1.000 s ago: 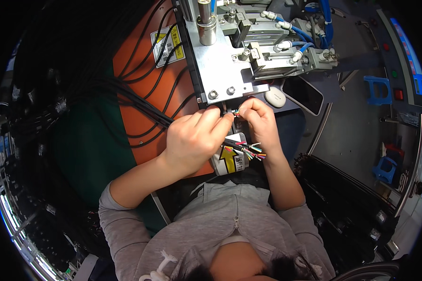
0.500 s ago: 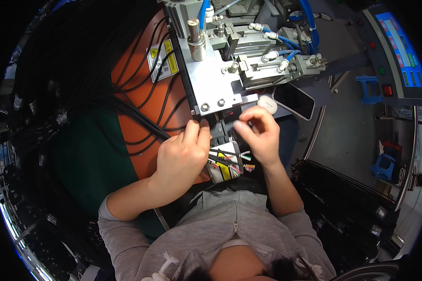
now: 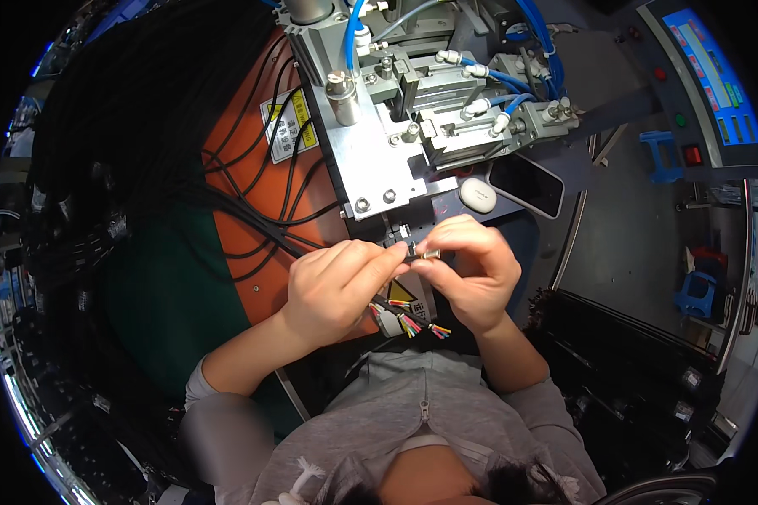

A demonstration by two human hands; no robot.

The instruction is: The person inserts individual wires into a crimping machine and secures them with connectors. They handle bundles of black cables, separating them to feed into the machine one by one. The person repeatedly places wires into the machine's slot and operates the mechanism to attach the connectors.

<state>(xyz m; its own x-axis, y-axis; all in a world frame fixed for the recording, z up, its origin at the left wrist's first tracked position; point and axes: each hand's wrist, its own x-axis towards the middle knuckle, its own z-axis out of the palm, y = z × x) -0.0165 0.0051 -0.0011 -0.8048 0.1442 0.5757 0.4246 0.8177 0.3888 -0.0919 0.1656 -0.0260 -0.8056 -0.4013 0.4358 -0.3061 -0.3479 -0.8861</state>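
Note:
Just in front of the machine's metal plate (image 3: 370,172), both hands meet at a small metal-ended cable connector (image 3: 430,254). My left hand (image 3: 333,286) is closed, its thumb and forefinger pinching the dark back part of the connector. My right hand (image 3: 480,273) pinches the metal end between thumb and forefinger, its other fingers curled. Black cables (image 3: 269,227) run in from the left to beneath my left hand. Below the hands, cable ends with bare coloured wires (image 3: 411,324) fan out over a white and yellow label (image 3: 402,292). The connector is partly hidden by my fingertips.
Clamps with blue air hoses (image 3: 514,80) stand behind the plate. A phone (image 3: 526,187) and a round white case (image 3: 477,195) lie to their right. Black cables cross the orange board (image 3: 236,135) on the left. A lit control screen (image 3: 716,80) is at the far right.
My hands have come together and drawn slightly back from the machine. A metal-ended connector now shows between their fingertips; the right hand was apart before. The coloured wire ends have shifted toward me.

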